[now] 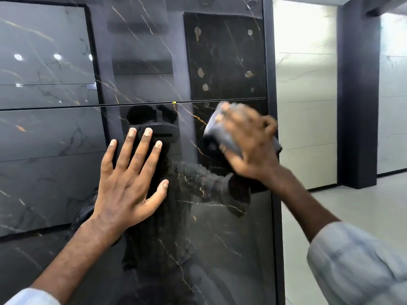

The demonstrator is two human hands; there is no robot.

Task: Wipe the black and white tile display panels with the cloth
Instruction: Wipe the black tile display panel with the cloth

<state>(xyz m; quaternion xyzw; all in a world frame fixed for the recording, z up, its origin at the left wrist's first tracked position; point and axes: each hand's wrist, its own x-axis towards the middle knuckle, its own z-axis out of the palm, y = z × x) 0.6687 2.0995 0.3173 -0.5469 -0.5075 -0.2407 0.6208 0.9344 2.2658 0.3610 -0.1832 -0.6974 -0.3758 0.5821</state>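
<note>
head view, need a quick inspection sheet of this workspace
surface: glossy black panel, gold veins, seam across it, pale spots on the upper tile
job's things: grey cloth on the black panel near its right edge; white panels further right
clutter: nothing seen
hands: left hand flat on the black panel, fingers spread; right hand grips the cloth, blurred
cables: nothing seen
surroundings: pale floor, dark pillar, another dark panel at left
</note>
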